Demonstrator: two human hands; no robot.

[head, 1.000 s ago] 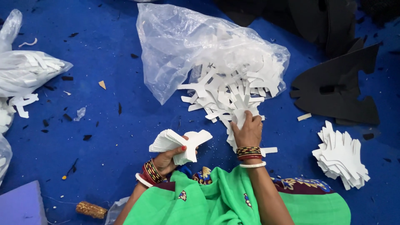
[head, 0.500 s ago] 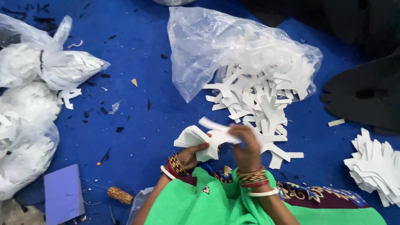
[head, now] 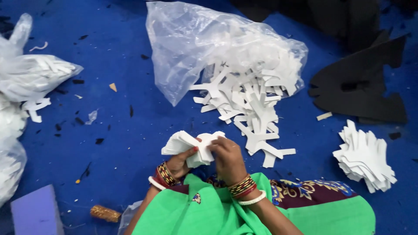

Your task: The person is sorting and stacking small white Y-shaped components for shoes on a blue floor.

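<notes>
My left hand [head: 179, 162] grips a fanned stack of white cut-out pieces [head: 182, 142] just above my lap. My right hand [head: 228, 156] rests on the right end of the same stack, fingers curled over it. Both wrists carry bangles. Ahead lies a loose pile of white Y-shaped cut-outs [head: 248, 104] spilling from a clear plastic bag [head: 196, 48] onto the blue floor [head: 122, 130]. My green garment [head: 209, 213] fills the bottom of the view.
A neat stack of white cut-outs [head: 363, 157] sits at the right. Black foam sheets [head: 365, 87] lie at the back right. Tied clear bags of white pieces [head: 30, 78] line the left edge. A purple block [head: 37, 213] and a small brown roll [head: 105, 213] lie at lower left.
My right hand has come back from the loose pile with a white piece and joined it to the stack in my left hand. The view has shifted.
</notes>
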